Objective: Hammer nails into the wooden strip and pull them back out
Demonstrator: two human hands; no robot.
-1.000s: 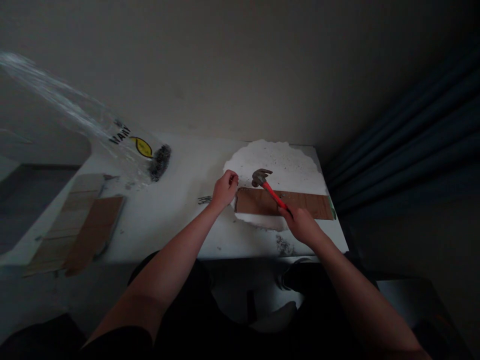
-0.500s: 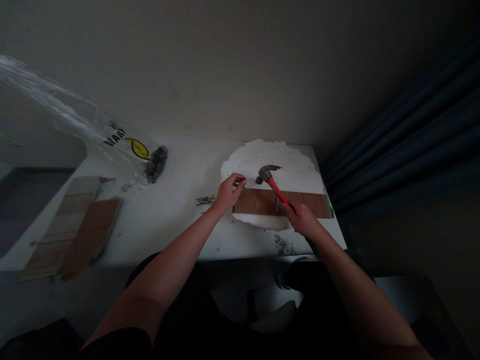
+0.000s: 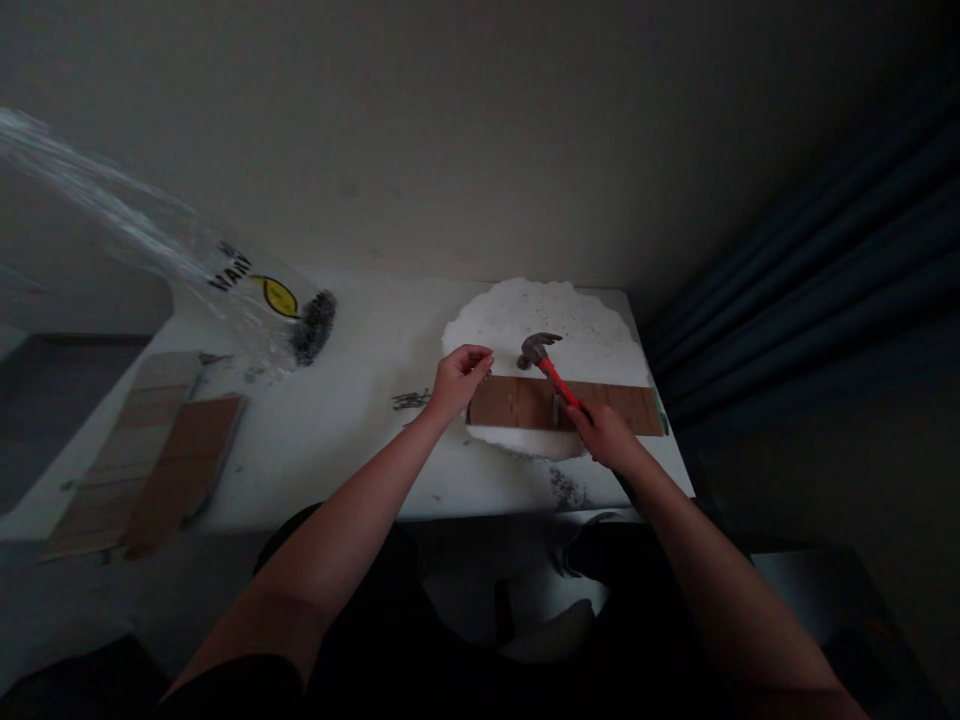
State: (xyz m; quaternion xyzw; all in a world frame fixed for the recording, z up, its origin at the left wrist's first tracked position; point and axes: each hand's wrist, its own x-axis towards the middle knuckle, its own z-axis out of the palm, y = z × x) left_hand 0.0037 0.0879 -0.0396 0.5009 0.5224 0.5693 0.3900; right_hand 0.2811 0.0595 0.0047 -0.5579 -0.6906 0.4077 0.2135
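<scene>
Right hand [image 3: 607,434]: gripping hammer [image 3: 556,380], head back-left | left hand [image 3: 456,384]: at board's [image 3: 517,405] left end, fingertips bunched, cannot tell on what | board: roughly parallel to tabletop's [image 3: 337,430] front edge, near right edge

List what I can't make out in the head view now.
All in the head view:
Anything pinched in the left hand: too small and dark.
Part of the hammer handle: covered by the right hand.
The upper end of the plastic bag: cut off by the left edge.
What makes up the dark clump in it: too small, blurred.
The number of nails: too thin, overlapping.
</scene>
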